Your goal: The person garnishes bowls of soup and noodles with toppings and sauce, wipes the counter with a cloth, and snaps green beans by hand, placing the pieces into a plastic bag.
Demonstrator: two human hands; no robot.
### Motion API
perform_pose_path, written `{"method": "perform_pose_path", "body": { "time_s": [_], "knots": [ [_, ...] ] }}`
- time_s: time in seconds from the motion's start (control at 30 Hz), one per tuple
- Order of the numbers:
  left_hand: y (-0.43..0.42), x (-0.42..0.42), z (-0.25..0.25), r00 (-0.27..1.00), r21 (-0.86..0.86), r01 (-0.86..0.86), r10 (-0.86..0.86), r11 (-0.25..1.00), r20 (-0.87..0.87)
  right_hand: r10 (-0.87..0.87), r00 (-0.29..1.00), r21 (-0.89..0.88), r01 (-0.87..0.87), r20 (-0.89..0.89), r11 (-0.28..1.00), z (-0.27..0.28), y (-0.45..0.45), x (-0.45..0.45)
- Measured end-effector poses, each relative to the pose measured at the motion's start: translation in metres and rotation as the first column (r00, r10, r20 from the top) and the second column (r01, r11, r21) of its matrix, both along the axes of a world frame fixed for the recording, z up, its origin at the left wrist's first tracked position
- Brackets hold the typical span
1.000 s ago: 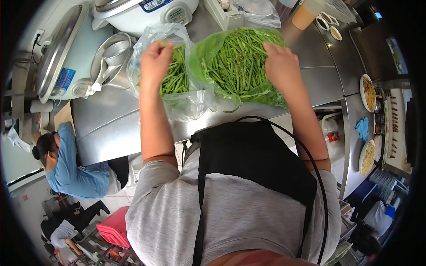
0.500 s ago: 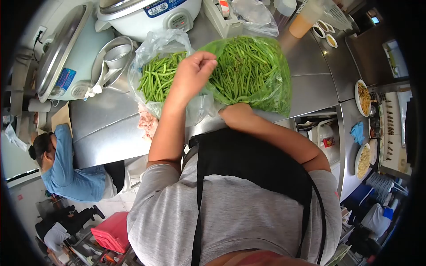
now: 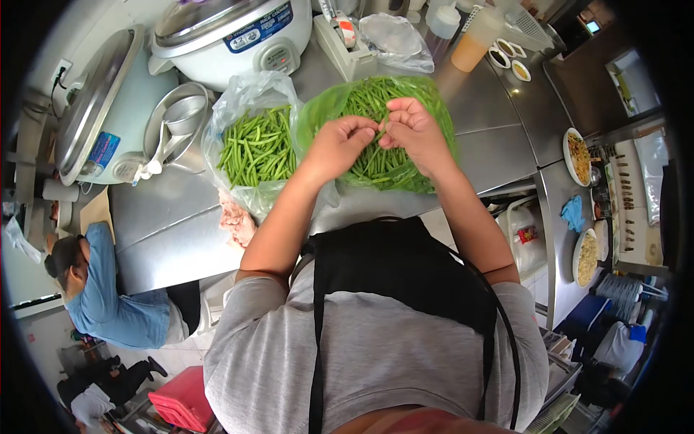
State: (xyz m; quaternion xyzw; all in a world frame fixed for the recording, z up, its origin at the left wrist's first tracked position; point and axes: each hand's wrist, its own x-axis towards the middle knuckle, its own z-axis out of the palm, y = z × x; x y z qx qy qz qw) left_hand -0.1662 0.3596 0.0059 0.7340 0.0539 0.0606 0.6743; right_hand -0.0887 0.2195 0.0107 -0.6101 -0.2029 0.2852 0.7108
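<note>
Both hands meet above a green plastic bag (image 3: 441,108) full of long green beans (image 3: 365,98). My left hand (image 3: 338,147) is closed in a pinch, thumb against fingers. Close to its fingertips, my right hand (image 3: 419,137) pinches as well, its other fingers curled. A green bean (image 3: 381,133) shows between the two sets of fingertips, mostly hidden by them. Beside my left forearm stands a clear plastic bag (image 3: 217,137) holding shorter pieces of green bean (image 3: 258,148). Both bags are open at the top and rest on the steel table (image 3: 163,217).
A rice cooker (image 3: 238,40) and a second cooker (image 3: 101,108) stand behind and left, near metal bowls (image 3: 184,112). A pinkish crumpled cloth or bag (image 3: 237,220) lies at the table edge. Squeeze bottles (image 3: 473,43) stand behind. A person in blue (image 3: 119,289) leans at the left.
My right hand has risen from the green bag's near edge to meet my left hand over the beans. My left hand has moved slightly right and lower. The view has shifted a little.
</note>
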Motion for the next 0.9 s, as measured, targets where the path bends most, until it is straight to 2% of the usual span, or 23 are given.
{"method": "perform_pose_path", "body": {
  "time_s": [0.07, 0.17, 0.27, 0.33, 0.37, 0.4, 0.43, 0.47, 0.57, 0.63, 0.67, 0.77, 0.9],
  "knots": [
    [-0.010, 0.008, 0.001, 0.998, -0.042, 0.015, -0.012, 0.999, 0.067, -0.050, 0.998, 0.105, 0.052, -0.025, 0.993, 0.004, -0.001, 0.004],
    [-0.005, 0.019, -0.002, 0.995, 0.246, 0.049, -0.068, 0.968, 0.070, -0.040, 0.998, 0.057, 0.043, -0.049, 0.997, 0.000, -0.005, 0.012],
    [-0.004, 0.028, -0.001, 0.994, 0.223, 0.064, -0.083, 0.973, 0.076, -0.036, 0.999, 0.038, 0.037, -0.026, 0.999, 0.002, -0.009, 0.020],
    [-0.011, 0.030, 0.003, 0.995, -0.003, 0.094, -0.094, 0.996, -0.022, -0.157, 0.923, -0.028, 0.178, 0.352, 0.984, -0.003, -0.004, 0.020],
    [-0.014, 0.030, 0.005, 0.992, -0.117, 0.099, -0.108, 0.988, -0.071, -0.195, 0.828, -0.039, 0.252, 0.525, 0.967, -0.005, -0.002, 0.020],
    [-0.016, 0.032, 0.004, 0.990, -0.133, 0.113, -0.123, 0.985, -0.074, -0.171, 0.641, -0.043, 0.304, 0.748, 0.952, -0.003, -0.002, 0.021],
    [-0.018, 0.034, 0.001, 0.987, -0.149, 0.127, -0.139, 0.981, -0.077, -0.122, 0.402, -0.031, 0.353, 0.907, 0.935, 0.001, -0.002, 0.022],
    [-0.019, 0.035, 0.000, 0.985, -0.165, 0.141, -0.156, 0.976, -0.079, -0.053, 0.131, -0.004, 0.397, 0.990, 0.918, 0.003, -0.002, 0.024],
    [-0.018, 0.034, 0.005, 0.986, -0.055, 0.085, -0.092, 0.995, -0.141, 0.111, 0.231, -0.217, 0.504, 0.966, 0.836, -0.001, -0.009, 0.041],
    [-0.009, 0.041, -0.030, 0.999, 0.205, -0.007, 0.017, 0.979, -0.046, 0.209, 0.254, -0.318, 0.543, 0.945, 0.777, -0.006, -0.024, 0.047],
    [-0.007, 0.044, -0.035, 0.998, 0.326, -0.064, 0.063, 0.943, 0.013, 0.257, 0.265, -0.365, 0.560, 0.929, 0.743, -0.007, -0.029, 0.049],
    [-0.014, 0.036, -0.029, 0.990, 0.564, -0.137, 0.132, 0.814, 0.050, 0.394, 0.187, -0.433, 0.486, 0.900, 0.759, -0.009, -0.034, 0.043],
    [-0.028, 0.030, -0.018, 0.993, 0.653, 0.008, 0.070, 0.757, -0.094, 0.459, 0.133, -0.460, 0.496, 0.878, 0.736, -0.014, -0.030, 0.039]
  ]
}}
